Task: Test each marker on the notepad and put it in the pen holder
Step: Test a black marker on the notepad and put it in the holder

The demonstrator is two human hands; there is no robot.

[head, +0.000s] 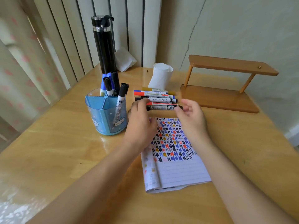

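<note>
A black marker (163,108) is held level just above the far edge of the notepad (176,168). My left hand (140,122) grips its left end and my right hand (191,117) pinches its right end at the cap. The lined page is covered in its upper half with black, blue, red and yellow test marks. Behind the held marker lies a row of several markers (155,96) on the table. The blue pen holder (106,115) stands to the left with several black and blue markers upright in it.
A tall black flask (103,46) stands behind the holder. A white paper roll (161,76) and a crumpled tissue (124,59) sit at the back. A small wooden shelf (226,89) stands at the right on the wooden table (64,151).
</note>
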